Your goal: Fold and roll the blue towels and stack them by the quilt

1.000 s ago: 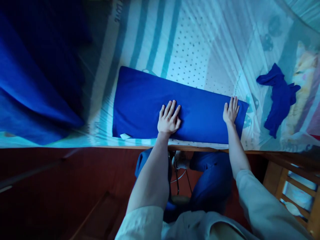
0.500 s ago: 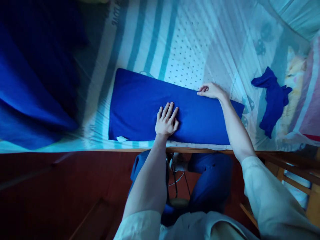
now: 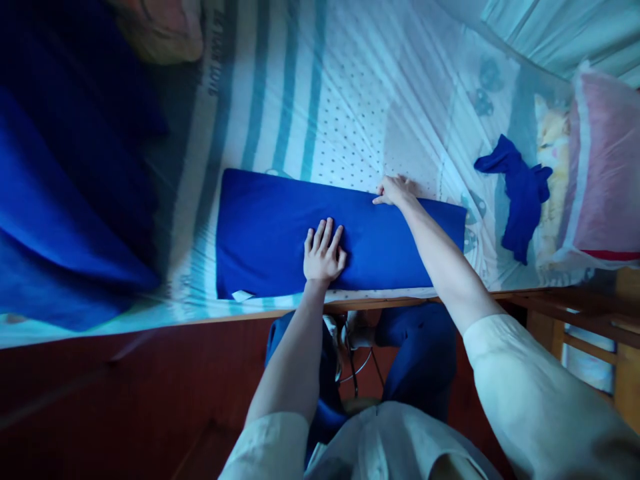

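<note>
A folded blue garment (image 3: 270, 233) lies lengthwise along the near edge of the bed, wider at its left end, with a small white label (image 3: 243, 295) at its near-left corner. Flat on the middle of it rests my left hand (image 3: 324, 257), fingers stretched forward and slightly spread. My right hand (image 3: 395, 190) is at the garment's far edge, right of centre. Its fingers are bent over that edge in what looks like a pinch on the fabric, with the fingertips partly hidden.
The bed has a patterned, striped sheet (image 3: 345, 140). A crumpled small blue cloth (image 3: 520, 197) lies to the right, beside a pink pillow (image 3: 605, 167). Large blue fabric (image 3: 65, 220) is heaped at the left. A wooden frame (image 3: 590, 327) stands at lower right.
The view has shifted, so the bed's things appear further left. My right hand has turned, its fingers bent further over the garment's far edge. My left hand stays flat on the garment.
</note>
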`<state>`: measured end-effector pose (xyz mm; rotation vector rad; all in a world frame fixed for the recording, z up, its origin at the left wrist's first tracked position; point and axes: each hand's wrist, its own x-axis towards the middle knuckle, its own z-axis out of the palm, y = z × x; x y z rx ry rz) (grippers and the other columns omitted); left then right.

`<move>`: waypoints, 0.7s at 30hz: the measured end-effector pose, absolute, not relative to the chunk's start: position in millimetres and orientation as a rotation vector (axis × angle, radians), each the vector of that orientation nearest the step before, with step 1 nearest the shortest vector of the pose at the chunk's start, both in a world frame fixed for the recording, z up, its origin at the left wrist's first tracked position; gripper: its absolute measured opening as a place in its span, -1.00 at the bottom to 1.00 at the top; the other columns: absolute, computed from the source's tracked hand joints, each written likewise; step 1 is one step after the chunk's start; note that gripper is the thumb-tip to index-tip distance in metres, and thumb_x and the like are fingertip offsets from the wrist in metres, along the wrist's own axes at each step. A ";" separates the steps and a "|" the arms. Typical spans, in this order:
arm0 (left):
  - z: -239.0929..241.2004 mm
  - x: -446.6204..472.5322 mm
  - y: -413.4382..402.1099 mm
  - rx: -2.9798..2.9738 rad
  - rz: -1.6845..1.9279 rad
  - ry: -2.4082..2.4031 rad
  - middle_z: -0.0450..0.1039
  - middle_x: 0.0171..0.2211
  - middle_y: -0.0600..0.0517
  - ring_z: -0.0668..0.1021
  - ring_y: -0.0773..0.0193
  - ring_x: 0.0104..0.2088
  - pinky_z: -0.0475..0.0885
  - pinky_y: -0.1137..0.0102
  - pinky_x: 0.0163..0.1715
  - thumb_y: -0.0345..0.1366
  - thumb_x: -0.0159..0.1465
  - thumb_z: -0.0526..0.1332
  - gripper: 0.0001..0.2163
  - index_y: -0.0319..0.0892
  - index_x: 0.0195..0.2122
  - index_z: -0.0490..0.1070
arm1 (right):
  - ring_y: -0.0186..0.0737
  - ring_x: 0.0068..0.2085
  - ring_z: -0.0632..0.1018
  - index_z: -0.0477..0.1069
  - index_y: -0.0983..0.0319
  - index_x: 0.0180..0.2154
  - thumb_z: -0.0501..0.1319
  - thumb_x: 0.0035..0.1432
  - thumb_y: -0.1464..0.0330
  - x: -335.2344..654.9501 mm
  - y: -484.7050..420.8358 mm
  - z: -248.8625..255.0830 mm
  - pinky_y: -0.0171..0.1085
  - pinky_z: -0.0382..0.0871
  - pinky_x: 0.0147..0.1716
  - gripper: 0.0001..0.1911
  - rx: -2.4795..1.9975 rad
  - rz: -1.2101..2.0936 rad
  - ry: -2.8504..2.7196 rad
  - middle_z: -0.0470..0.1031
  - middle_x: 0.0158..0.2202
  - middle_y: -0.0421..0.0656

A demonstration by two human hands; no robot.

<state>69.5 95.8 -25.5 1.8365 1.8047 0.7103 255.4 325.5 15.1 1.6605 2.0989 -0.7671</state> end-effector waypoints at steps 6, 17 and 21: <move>-18.6 91.7 54.8 1.767 0.753 1.862 0.16 0.41 -0.22 0.12 0.02 0.47 -0.02 -0.07 0.43 -0.31 0.36 0.00 -0.45 -0.23 0.38 0.25 | 0.30 0.33 0.24 0.53 0.24 -0.19 0.47 0.10 0.16 250.1 318.2 12.4 0.47 -0.01 0.28 -0.66 1.712 -0.688 2.090 0.53 -0.01 0.06; 25.1 150.5 -53.2 0.915 0.754 1.579 0.61 -0.23 -0.10 0.62 0.06 -0.18 0.51 0.20 -0.07 -0.18 0.31 0.18 -0.68 -0.13 0.03 0.54 | 0.26 0.34 0.24 0.53 0.28 -0.21 0.47 0.11 0.15 248.5 320.2 13.5 0.47 -0.06 0.29 -0.64 1.701 -0.698 2.073 0.51 0.06 0.09; 26.2 157.4 -39.9 0.210 0.873 1.488 0.45 -0.54 0.07 0.44 0.31 -0.57 0.36 0.41 -0.49 0.00 0.17 0.31 -0.56 -0.19 -0.03 0.53 | 0.26 0.33 0.25 0.54 0.27 -0.21 0.46 0.10 0.09 249.9 321.1 11.5 0.47 -0.06 0.28 -0.60 1.699 -0.705 2.081 0.52 0.05 0.08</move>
